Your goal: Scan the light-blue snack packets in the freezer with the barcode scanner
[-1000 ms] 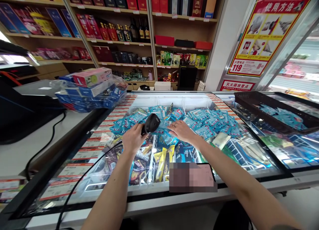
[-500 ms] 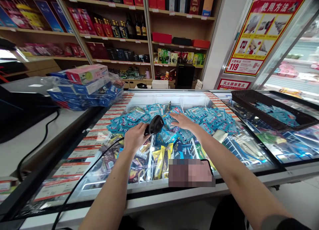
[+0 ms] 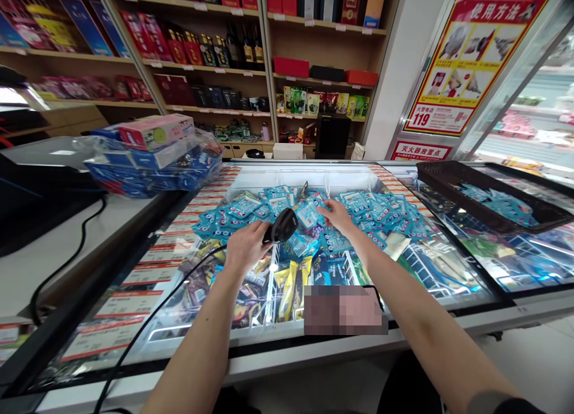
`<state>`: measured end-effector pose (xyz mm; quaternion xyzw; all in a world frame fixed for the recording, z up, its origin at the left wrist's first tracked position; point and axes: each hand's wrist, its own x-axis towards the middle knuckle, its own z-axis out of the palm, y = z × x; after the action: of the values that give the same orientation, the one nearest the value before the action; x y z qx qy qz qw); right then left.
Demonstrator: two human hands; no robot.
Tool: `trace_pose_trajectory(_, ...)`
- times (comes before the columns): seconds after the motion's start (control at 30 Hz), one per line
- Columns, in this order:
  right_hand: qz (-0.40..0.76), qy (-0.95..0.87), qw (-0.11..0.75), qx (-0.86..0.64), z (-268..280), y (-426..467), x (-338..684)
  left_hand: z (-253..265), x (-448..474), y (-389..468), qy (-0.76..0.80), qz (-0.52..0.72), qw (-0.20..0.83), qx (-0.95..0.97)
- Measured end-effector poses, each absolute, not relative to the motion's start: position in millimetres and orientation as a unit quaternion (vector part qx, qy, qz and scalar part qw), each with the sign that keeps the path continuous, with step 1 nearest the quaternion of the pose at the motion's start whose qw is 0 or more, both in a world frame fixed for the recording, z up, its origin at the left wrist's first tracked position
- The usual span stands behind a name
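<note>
My left hand (image 3: pixel 246 245) is wrapped round the handle of a black barcode scanner (image 3: pixel 284 225), whose cable runs down to the lower left. The scanner's head points right, toward a small light-blue packet (image 3: pixel 308 214). My right hand (image 3: pixel 338 218) has that packet by its right edge, between thumb and fingers. Around and under both hands, many similar blue packets (image 3: pixel 372 210) lie spread over the glass top of a chest freezer (image 3: pixel 287 177). Through the glass, yellow ice cream wrappers (image 3: pixel 287 291) show in white wire baskets.
Plastic-wrapped boxes (image 3: pixel 156 157) stand on the left counter. At the right, a dark brown tray (image 3: pixel 484 192) holds more blue packets. A phone (image 3: pixel 345 309) with a blurred screen lies at the freezer's front edge. Shelves (image 3: pixel 251 73) of boxes and bottles rise behind.
My right hand has drawn back a little to the right, its fingers closing on a blue packet's edge. The scanner has shifted slightly to the right in my left hand.
</note>
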<state>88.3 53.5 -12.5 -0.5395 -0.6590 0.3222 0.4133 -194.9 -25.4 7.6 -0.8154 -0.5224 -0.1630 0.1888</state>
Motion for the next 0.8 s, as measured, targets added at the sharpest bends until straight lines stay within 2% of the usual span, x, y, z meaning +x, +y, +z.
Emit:
trace_pose_trajectory(0.1, 0.392, -0.630, 0.465, -0.483, -19, 50, 89, 8, -194, -25, -0.526, -0.166, 0.182, -0.814)
trace_pose_trajectory(0.27, 0.420, -0.620, 0.499, -0.436, -20, 43, 87, 7, -194, -25, -0.521, -0.175, 0.176, -0.817)
trace_pose_trajectory(0.8, 0.428, -0.613, 0.495, -0.444, -20, 42, 88, 8, -188, -27, -0.530, -0.186, 0.162, -0.811)
